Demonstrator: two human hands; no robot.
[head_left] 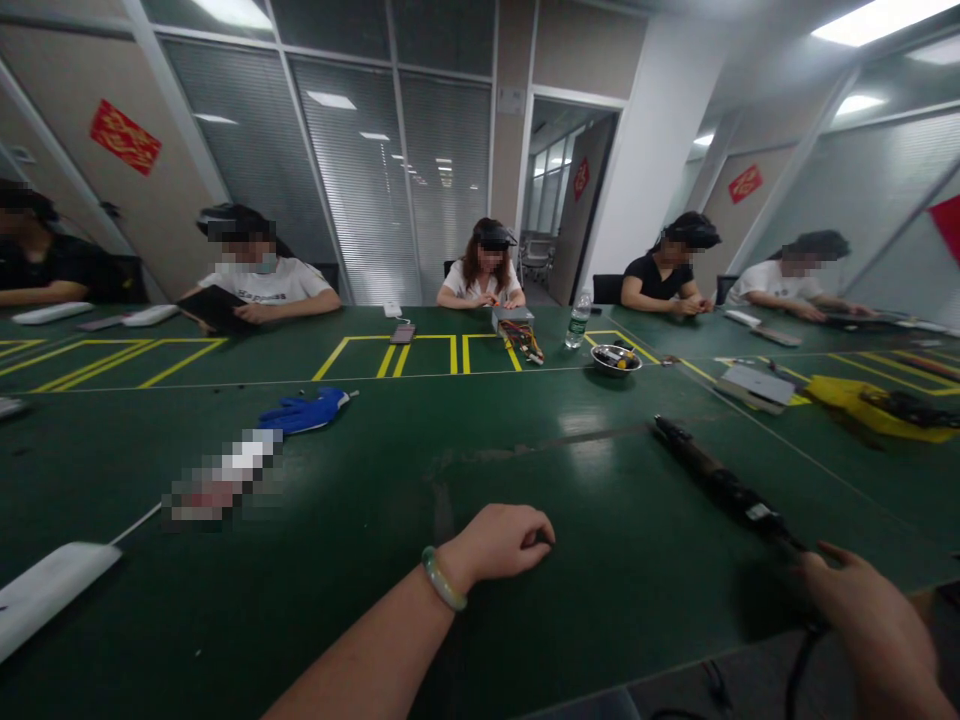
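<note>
Green table: L hand loosely closed, nothing visible in it; to its R, long blk bar slants down to R hand at its near end; prob. best held firmly, blk cable clear; R fingers blurred, can't tell if gripping; L fingertips hidden, both forearms cut off

The green table is marked with yellow lines and occupied by a blue glove, bottle and metal bowl.
</note>
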